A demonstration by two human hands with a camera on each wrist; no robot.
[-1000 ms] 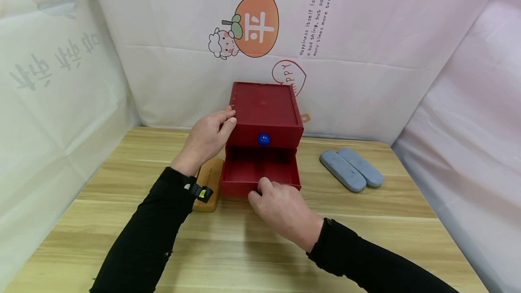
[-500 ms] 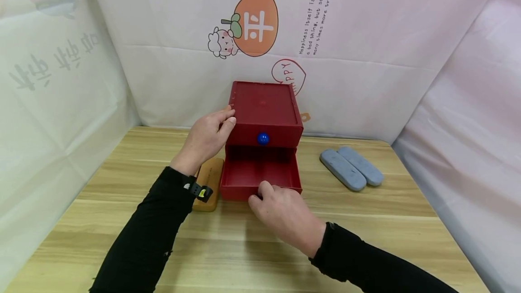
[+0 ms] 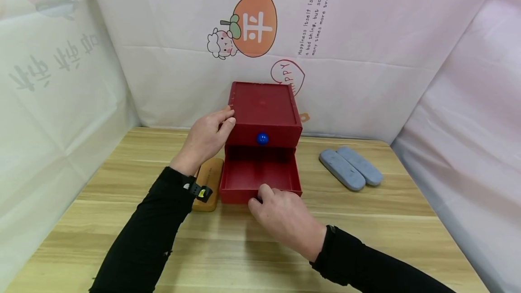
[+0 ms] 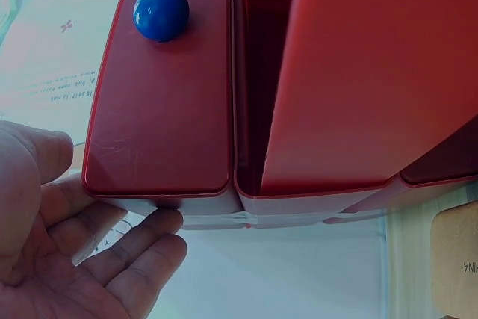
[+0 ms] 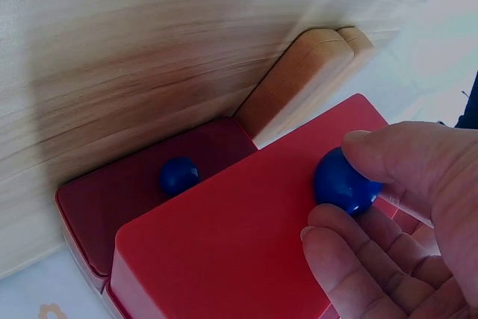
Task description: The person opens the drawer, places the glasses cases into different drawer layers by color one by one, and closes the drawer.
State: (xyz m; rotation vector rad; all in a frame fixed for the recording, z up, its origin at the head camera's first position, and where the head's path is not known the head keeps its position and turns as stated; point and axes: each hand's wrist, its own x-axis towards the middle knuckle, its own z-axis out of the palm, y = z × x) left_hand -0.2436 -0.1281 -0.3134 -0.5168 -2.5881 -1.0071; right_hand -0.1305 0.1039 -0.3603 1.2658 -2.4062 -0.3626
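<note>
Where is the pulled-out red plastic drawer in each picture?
Head: the pulled-out red plastic drawer is just below centre.
Left wrist: the drawer fills the upper right.
Right wrist: the drawer spans the lower middle.
Shared landmark: the tan, rounded oblong case, visible in all three.

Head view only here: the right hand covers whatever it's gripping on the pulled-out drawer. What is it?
Observer: Right wrist view: a blue knob on the drawer front, pinched by the right hand.

Operator: Anything under that drawer? I see none.

Observer: Yes, right wrist view: a closed bottom drawer.

Operator: Lettering on the tan case? Illegible here.

Observer: Left wrist view: "HINA", upside down, running into the picture's edge.
</note>
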